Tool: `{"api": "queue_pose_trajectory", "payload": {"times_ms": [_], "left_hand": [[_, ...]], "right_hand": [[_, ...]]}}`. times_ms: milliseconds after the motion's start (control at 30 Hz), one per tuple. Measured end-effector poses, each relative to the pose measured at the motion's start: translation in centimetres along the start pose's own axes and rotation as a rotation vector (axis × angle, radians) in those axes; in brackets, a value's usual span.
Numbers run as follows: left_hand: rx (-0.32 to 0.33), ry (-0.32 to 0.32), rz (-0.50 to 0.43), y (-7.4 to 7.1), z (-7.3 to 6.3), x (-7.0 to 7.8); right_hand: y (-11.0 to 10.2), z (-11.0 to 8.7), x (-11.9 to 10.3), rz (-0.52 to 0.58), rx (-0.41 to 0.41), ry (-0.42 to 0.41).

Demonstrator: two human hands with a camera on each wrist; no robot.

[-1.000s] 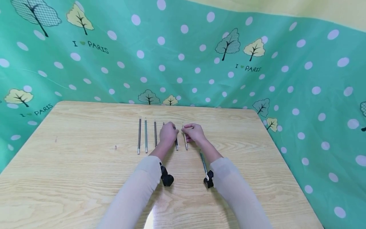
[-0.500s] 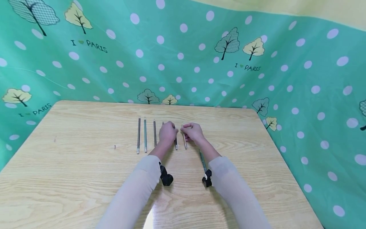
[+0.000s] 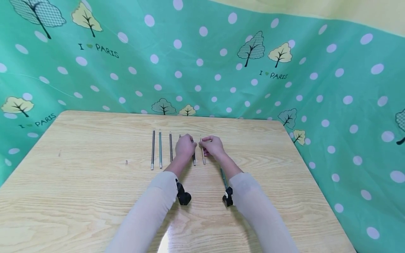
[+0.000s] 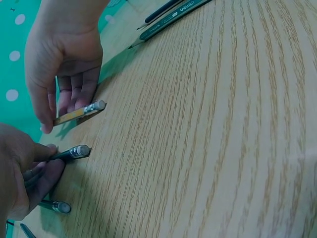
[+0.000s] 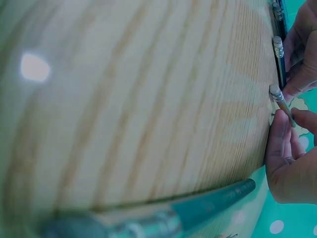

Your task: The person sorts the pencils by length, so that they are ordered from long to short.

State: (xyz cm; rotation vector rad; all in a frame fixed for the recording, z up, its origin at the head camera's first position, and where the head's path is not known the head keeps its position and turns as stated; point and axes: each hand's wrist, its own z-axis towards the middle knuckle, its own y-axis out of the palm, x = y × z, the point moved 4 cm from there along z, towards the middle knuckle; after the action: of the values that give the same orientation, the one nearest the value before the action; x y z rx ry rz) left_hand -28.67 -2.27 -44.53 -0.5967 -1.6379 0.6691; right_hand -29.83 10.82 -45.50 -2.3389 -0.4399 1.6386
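Observation:
Near the back middle of the table, my left hand point(image 3: 185, 147) grips a dark pencil point(image 3: 194, 160), thumb and fingers about its shaft. In the left wrist view, that pencil's eraser end point(image 4: 79, 151) points toward the camera. My right hand point(image 3: 213, 146) pinches a yellow pencil point(image 3: 203, 157) just to its right, roughly parallel to it. The right wrist view shows the yellow pencil point(image 5: 285, 106) between thumb and fingers, eraser end outward. Another dark pencil point(image 4: 59, 206) lies on the left hand's other side, mostly hidden by that hand in the head view.
Left of the hands, a dark pencil point(image 3: 153, 151), a teal pencil point(image 3: 160, 151) and another dark pencil point(image 3: 171, 147) lie side by side. A green pencil point(image 3: 223, 177) lies partly under the right forearm. A small bit point(image 3: 126, 162) sits on the wooden table point(image 3: 95, 196).
The right hand has shifted slightly left with the yellow pencil, narrowing the gap to the dark pencil. The left hand stays in place.

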Motion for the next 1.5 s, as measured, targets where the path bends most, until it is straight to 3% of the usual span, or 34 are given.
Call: {"api": "queue_pose_trajectory", "payload": {"times_ms": [400, 800, 1500], "left_hand": [[-0.003, -0.009, 0.002, 0.17, 0.10, -0.10], [-0.003, -0.009, -0.007, 0.15, 0.01, -0.03], [0.005, 0.004, -0.014, 0.16, 0.06, -0.06]], "right_hand": [[0.12, 0.13, -0.22, -0.042, 0.008, 0.026], [0.21, 0.23, 0.02, -0.094, 0.051, 0.002], [0.28, -0.23, -0.53, -0.142, 0.049, -0.023]]}}
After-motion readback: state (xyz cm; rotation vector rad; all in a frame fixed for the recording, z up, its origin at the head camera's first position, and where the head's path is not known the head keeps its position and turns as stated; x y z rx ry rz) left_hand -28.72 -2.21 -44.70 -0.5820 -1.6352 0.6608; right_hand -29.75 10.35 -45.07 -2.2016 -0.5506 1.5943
